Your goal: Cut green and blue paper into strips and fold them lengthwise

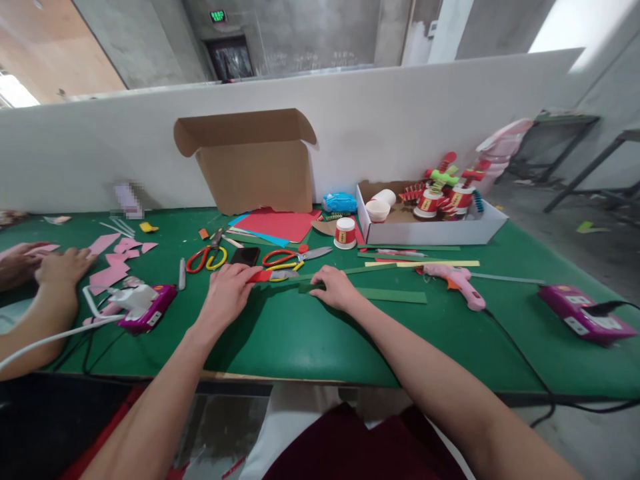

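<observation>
My left hand point(229, 290) is closed at a red-handled tool with a metal blade point(284, 274); I cannot tell whether it is a knife or scissors. Bent fingers of my right hand point(334, 287) pinch the end of a green paper strip point(395, 295), which lies across the table to the right. A thinner green strip point(370, 269) runs behind that hand. Just beyond my hands lie red-handled scissors point(280, 257), a black phone point(245, 256) and scissors with red and yellow handles point(206, 259).
Right: a pink glue gun point(463, 283), purple power strip point(585, 313) and white box point(430, 232) with cups and paper figures. Behind: a paper cup point(345, 233), red paper point(280, 225) and a cardboard box point(255, 173). Left: a co-worker's hands point(63, 267), pink paper point(110, 273), another power strip point(150, 310).
</observation>
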`<state>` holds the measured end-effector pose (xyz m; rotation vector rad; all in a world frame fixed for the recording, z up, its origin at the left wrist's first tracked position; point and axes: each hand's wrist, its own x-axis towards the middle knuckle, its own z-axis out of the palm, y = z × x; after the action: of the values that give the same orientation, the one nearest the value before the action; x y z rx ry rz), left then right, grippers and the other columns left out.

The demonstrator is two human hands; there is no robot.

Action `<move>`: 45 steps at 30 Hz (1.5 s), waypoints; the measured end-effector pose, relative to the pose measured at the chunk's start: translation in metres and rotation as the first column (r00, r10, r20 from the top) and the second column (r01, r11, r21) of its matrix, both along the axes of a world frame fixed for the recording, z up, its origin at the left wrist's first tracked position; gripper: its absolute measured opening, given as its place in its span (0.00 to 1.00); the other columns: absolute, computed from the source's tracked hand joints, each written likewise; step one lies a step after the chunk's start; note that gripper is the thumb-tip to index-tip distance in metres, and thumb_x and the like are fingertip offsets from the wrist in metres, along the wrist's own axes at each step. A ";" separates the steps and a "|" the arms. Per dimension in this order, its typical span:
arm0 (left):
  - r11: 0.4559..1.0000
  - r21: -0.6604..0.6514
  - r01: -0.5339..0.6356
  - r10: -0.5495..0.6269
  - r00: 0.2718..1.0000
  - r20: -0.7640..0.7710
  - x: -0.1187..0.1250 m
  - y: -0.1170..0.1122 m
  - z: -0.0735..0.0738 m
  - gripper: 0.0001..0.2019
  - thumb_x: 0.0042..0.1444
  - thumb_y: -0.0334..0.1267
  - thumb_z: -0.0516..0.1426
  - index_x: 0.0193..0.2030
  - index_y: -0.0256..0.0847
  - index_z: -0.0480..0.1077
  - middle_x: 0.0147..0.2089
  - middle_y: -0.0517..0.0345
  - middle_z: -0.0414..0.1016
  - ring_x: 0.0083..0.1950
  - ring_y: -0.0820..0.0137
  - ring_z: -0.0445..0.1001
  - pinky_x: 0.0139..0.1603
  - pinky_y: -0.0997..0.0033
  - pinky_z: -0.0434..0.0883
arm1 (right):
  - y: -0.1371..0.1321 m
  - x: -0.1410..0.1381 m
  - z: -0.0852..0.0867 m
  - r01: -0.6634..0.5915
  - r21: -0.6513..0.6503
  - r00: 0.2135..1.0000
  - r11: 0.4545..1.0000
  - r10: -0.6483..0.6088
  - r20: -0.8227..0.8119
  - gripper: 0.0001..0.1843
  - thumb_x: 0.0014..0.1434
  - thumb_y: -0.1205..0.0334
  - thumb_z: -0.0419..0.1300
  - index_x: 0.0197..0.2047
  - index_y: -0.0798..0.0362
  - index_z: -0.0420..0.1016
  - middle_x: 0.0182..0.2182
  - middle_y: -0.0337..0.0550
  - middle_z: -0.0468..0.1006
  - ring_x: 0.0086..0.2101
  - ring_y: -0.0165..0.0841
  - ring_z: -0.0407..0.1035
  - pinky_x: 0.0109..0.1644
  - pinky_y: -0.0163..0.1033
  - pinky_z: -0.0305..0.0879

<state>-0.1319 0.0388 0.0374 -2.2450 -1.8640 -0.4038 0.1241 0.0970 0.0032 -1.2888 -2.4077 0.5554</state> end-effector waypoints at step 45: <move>0.958 -0.188 0.217 -0.207 0.976 0.069 0.005 -0.005 -0.029 0.25 0.62 0.27 0.43 0.58 0.52 0.70 0.50 0.51 0.72 0.46 0.63 0.63 0.40 0.66 0.58 | 0.005 0.002 -0.003 -0.072 -0.054 0.997 0.996 0.070 -0.021 0.12 0.62 0.65 0.59 0.46 0.45 0.81 0.45 0.46 0.74 0.46 0.36 0.67 0.53 0.44 0.59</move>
<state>-0.1269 0.0334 0.0081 -2.6004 -1.7589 -0.3234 0.1265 0.1020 -0.0001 -1.2178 -2.4461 0.6554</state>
